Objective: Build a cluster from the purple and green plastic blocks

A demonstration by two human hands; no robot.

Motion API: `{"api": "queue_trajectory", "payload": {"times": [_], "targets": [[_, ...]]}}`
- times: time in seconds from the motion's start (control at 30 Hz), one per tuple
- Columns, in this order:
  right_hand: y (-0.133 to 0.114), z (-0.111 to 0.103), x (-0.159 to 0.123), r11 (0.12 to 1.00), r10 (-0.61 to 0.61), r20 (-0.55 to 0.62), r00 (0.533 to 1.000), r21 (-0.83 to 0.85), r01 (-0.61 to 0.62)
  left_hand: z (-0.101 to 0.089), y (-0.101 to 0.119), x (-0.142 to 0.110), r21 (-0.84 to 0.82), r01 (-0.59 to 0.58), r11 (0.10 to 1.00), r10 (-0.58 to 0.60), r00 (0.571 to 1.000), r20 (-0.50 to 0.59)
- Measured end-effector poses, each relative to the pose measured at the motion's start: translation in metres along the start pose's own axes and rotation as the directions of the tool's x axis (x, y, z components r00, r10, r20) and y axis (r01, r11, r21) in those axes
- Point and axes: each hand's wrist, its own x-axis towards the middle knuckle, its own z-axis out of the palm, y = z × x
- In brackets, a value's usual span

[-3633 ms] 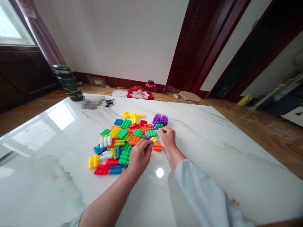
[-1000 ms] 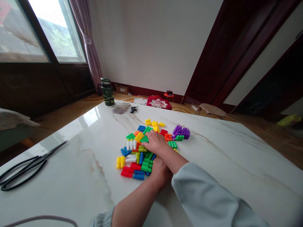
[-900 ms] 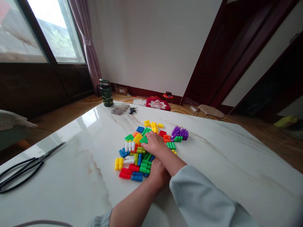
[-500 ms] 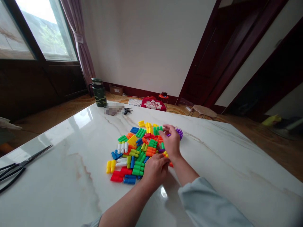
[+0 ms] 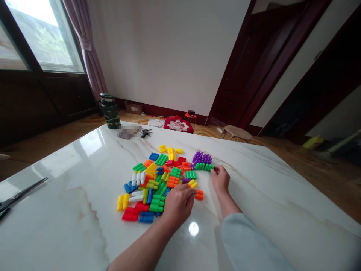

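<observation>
Bullet-shaped plastic building blocks in many colours lie in a loose pile (image 5: 158, 184) on the table. At the pile's right side, my right hand (image 5: 221, 180) pinches the end of a green building block (image 5: 204, 166). That block lies against the near side of a cluster of purple blocks (image 5: 202, 157). My left hand (image 5: 179, 203) rests at the pile's near right edge, fingers curled together; whatever is under them, if anything, is hidden. Close to its fingertips are an orange block (image 5: 199, 195) and a yellow block (image 5: 192, 183). Another green block (image 5: 191, 174) sits between the hands.
Scissors (image 5: 17, 196) lie at the table's left. A camouflage-patterned flask (image 5: 110, 113), a blurred-out item (image 5: 129, 131) and keys (image 5: 145, 133) stand or lie at the far left corner. Beyond the marble-patterned table (image 5: 262, 210) are a stool (image 5: 237, 132) and a red cushion (image 5: 178, 125).
My right hand has moved right and nearer from the pile's far side, and now holds a green block beside the purple ones. My left hand stays by the pile. The view has shifted slightly.
</observation>
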Motion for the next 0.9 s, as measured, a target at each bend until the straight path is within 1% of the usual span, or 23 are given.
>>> {"api": "queue_trajectory", "payload": {"times": [0.1,0.23,0.4,0.5,0.63,0.7,0.8,0.9], "targets": [[-0.001,0.001,0.003,1.000,0.001,0.001,1.000,-0.001,-0.001,0.001,0.000,-0.001,0.006,-0.003,1.000,0.003,1.000,-0.002],[-0.003,0.000,0.006,1.000,0.014,0.036,0.999,0.006,-0.014,0.002,-0.002,-0.001,0.002,-0.012,1.000,0.012,1.000,-0.005],[-0.007,0.001,0.005,1.000,-0.004,0.027,1.000,-0.023,0.005,0.002,-0.002,0.000,-0.008,-0.021,1.000,0.021,1.000,-0.001],[-0.006,0.002,0.004,1.000,0.008,0.022,1.000,-0.013,-0.008,0.000,-0.001,0.001,-0.008,-0.016,1.000,0.016,1.000,-0.003],[-0.004,0.003,0.003,1.000,0.028,-0.022,0.999,-0.011,-0.028,-0.001,0.001,0.001,-0.005,-0.017,1.000,0.017,1.000,-0.004],[-0.003,0.003,0.003,0.998,0.057,-0.057,0.997,-0.002,-0.057,-0.002,0.001,0.001,0.004,-0.015,1.000,0.015,1.000,-0.011],[0.000,0.004,0.003,0.991,0.126,-0.111,0.986,0.065,-0.119,-0.001,0.001,0.000,0.019,-0.015,1.000,0.016,1.000,-0.020],[0.007,0.006,0.005,0.975,0.177,-0.133,0.975,0.158,-0.155,0.000,0.001,0.000,0.020,-0.026,0.999,0.026,0.999,-0.024]]}}
